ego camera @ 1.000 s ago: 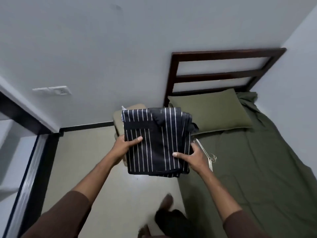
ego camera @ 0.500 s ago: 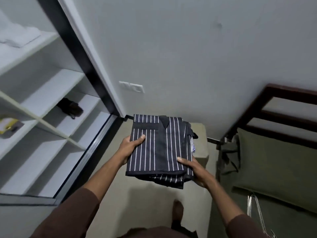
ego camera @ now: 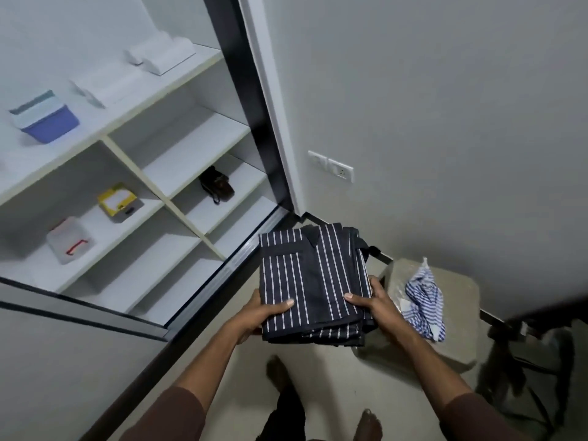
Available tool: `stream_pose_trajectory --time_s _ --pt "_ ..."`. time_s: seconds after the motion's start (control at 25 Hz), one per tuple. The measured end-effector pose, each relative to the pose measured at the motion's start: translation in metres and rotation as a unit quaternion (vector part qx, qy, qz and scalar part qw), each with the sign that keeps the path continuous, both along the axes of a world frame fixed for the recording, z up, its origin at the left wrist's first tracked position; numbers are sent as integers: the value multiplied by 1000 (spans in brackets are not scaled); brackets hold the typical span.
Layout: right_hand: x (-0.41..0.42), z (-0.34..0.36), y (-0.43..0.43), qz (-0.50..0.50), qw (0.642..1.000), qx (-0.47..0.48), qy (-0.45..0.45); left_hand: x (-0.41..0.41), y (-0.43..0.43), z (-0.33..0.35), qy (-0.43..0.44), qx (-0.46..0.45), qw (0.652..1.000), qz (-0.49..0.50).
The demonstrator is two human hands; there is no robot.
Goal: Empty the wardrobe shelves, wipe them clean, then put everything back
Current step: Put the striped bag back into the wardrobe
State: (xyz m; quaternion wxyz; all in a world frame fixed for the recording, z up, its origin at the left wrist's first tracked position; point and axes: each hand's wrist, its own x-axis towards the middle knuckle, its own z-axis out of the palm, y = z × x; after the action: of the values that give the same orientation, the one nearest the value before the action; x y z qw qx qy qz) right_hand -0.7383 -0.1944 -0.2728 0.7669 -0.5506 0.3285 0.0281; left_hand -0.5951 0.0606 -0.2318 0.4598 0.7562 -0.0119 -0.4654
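**Folded Shirt Held Right of the Open Wardrobe: Shelves Lie Ahead and to the Left**

While the person stands facing the corner where wardrobe (ego camera: 133,173) and wall meet, the folded striped shirt (ego camera: 313,281) is carried flat at waist level, over the floor and just clear of the wardrobe's bottom track. The left hand (ego camera: 264,316) grips the near left corner, thumb laid on top and fingers curled beneath. The right hand (ego camera: 374,305) grips the near right edge the same way. Neither hand is free.

The governing relation: every shelf lies forward and to the left of the bundle. The shirt's long axis, marked by its stripes, runs away from the person, collar end farthest out. That axis points at the wall corner rather than into the shelving, so placement likely calls for a leftward swing with the collar end leading in. The left hand is the nearer one to the opening and would probably enter first.

The right-hand compartments appear the closest targets; one holds a dark object (ego camera: 218,186), while those above and below it look bare. A stool (ego camera: 451,313) carrying a blue-striped cloth (ego camera: 424,300) sits just right of the right hand, away from the intended path.

Judged from the sparse shelves, restocking is at an early stage.
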Motion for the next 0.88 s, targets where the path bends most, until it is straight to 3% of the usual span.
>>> stream_pose_trajectory --time_s 0.08,0.32,0.48,0.76,0.88 --pt "35 1 9 22 1000 -9 1 26 19 -4 22 13 1000 -11" --pt "149 10 58 63 997 -30 14 130 80 -18 -41 -9 999 27" --pt "205 6 92 71 997 6 37 197 107 -31 -56 -18 997 52" --pt "246 -31 137 -33 992 108 60 270 109 -66 -49 18 995 83" --pt "264 -51 136 -27 988 124 89 295 98 -79 -42 36 996 68"
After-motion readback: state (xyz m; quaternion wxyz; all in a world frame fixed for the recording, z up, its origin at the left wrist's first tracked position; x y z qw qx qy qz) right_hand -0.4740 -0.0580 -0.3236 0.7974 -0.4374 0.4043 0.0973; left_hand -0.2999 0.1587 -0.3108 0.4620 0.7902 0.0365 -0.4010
